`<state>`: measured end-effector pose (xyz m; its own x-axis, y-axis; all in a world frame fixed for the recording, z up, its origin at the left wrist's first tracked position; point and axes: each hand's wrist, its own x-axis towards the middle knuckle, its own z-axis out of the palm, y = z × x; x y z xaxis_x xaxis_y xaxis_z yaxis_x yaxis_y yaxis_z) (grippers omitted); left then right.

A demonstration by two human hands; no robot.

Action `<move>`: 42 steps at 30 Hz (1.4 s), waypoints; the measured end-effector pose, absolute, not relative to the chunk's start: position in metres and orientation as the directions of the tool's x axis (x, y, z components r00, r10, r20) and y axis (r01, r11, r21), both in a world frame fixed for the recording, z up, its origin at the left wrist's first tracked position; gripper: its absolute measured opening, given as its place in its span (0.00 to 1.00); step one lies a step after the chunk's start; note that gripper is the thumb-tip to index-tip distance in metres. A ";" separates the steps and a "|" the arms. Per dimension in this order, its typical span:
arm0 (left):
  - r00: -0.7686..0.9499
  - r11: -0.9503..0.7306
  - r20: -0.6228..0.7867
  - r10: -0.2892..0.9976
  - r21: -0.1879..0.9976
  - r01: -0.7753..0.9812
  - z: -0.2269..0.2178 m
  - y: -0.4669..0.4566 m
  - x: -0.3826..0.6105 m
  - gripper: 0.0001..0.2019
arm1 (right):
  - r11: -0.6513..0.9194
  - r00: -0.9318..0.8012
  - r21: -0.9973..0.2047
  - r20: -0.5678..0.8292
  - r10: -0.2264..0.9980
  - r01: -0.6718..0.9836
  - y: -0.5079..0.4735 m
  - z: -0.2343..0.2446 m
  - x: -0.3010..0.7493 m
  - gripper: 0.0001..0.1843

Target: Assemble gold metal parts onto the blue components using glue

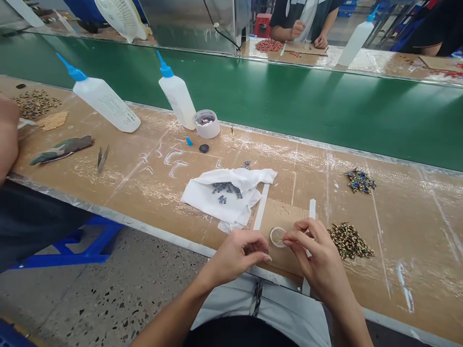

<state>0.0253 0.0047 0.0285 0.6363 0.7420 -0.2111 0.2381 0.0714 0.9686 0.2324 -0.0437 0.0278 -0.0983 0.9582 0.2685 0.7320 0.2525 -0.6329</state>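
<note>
**Item: bead-and-disc work at the near edge of the desk (398,231).**

- Round disc (277,236): pale and shallow. It lies on a cardboard pad (280,214) at the near edge.
- Right hand (320,260): fingers drawn narrow, with the tips pinching the disc's right rim.
- Left hand (240,254): curled, with thumb and forefinger closed on what seems to be a small dark piece (266,251), just left of the disc.
- Supplies: a white cloth (224,212) carrying small blue parts (226,189), and a speckled pile of parts (349,241) just right of the right hand. A second pile (360,181) lies further back, and two squeeze bottles (104,101) (178,96) stand toward the far edge.

**Handling note (judgement):** The right hand should pin the disc flat on the pad while the left brings its piece in low. A light pinch seems wise, since the parts are tiny and would scatter easily.

**Not legible:**
- The disc's contents cannot be made out.
- The left hand's piece is mostly covered by fingertips.
- The right palm hides the pad's near corner.
- A person at the left edge is cut off.
</note>
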 end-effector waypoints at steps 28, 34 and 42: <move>0.720 -0.306 -0.031 0.694 0.892 0.334 0.020 0.005 0.031 0.05 | 0.086 0.383 -0.977 0.157 0.910 0.196 -0.091 -0.006 0.206 0.04; 0.719 -0.311 -0.027 0.694 0.890 0.333 0.020 0.004 0.031 0.04 | 0.128 0.329 -0.965 0.201 0.923 0.228 -0.090 -0.007 0.204 0.06; 0.737 -0.347 0.004 0.676 0.883 0.314 0.020 0.004 0.031 0.06 | 0.176 0.275 -0.953 0.243 0.930 0.245 -0.089 -0.005 0.205 0.08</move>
